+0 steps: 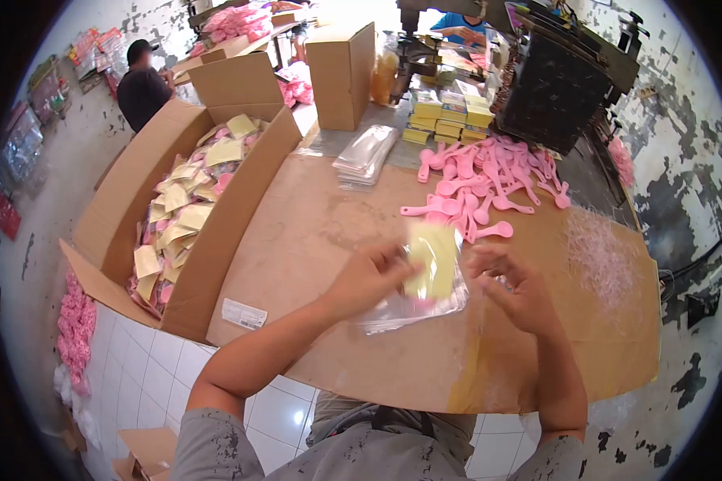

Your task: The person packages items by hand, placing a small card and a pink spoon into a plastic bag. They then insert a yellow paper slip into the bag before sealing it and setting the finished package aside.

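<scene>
My left hand (pixel 371 278), smeared a little by motion, is closed on the left edge of a clear plastic bag with a pale yellow card (pixel 435 258) inside. Something pink shows at the bag's lower end. Off the bag's right side, my right hand (pixel 512 287) is held up with bent fingers apart, and I see nothing in it. Beneath the bag lies a stack of clear plastic bags (pixel 393 317) on the cardboard-covered table (pixel 297 232). Just beyond my hands is a pile of pink plastic scoops (pixel 461 196).
A long open carton (pixel 225 264) at left holds many filled bags. More clear bags (pixel 367 154), stacked yellow cards (pixel 449 116), an upright box (pixel 341 76) and a black machine (pixel 549 88) stand at the back. Plastic scraps (pixel 602 256) lie right. Two other people work farther off.
</scene>
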Demonstrator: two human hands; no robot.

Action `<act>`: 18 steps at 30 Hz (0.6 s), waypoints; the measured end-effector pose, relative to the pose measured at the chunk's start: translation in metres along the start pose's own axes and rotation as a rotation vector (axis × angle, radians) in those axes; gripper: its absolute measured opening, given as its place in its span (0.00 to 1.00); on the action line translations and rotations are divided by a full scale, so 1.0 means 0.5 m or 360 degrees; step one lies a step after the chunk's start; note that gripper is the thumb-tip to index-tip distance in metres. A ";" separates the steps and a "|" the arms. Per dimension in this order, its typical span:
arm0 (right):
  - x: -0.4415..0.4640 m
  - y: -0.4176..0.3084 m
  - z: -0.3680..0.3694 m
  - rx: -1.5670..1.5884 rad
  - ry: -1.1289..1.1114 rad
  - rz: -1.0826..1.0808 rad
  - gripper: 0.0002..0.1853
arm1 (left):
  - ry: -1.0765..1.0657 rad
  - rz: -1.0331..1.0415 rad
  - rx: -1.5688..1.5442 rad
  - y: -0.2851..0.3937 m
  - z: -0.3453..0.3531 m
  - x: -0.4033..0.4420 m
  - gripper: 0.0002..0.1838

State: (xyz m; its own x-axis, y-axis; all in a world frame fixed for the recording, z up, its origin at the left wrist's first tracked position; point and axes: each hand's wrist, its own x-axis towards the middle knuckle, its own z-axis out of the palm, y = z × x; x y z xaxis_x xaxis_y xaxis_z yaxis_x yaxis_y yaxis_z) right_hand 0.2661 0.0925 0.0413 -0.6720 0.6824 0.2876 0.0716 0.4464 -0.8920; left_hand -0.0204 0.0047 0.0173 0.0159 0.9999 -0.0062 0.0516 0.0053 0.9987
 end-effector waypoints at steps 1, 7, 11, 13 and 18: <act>0.002 -0.011 -0.020 -0.0123 0.0012 0.0042 0.20 | 0.0191 -0.0002 -0.0024 0.015 -0.015 0.008 0.17; -0.034 0.009 -0.140 -0.0959 0.0099 0.0174 0.23 | 0.0977 0.0776 -0.1254 0.071 -0.078 0.043 0.25; -0.070 0.049 -0.167 -0.1148 -0.0020 0.0346 0.22 | 0.0287 0.0166 0.0244 -0.021 -0.030 0.044 0.25; -0.069 0.051 -0.165 -0.1066 -0.0012 0.0476 0.21 | 0.0200 0.0573 0.0955 -0.054 0.005 0.034 0.22; -0.070 0.063 -0.168 -0.0745 0.0158 0.0593 0.21 | 0.0027 0.0767 0.1271 -0.067 0.024 0.030 0.17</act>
State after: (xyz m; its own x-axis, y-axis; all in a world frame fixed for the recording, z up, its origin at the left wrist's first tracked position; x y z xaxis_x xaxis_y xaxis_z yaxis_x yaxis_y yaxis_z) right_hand 0.3536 0.1312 0.0323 -0.4689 0.8825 0.0366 0.6207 0.3587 -0.6971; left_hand -0.0099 0.0195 -0.0171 0.2000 0.8913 0.4070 0.7147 -0.4169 0.5617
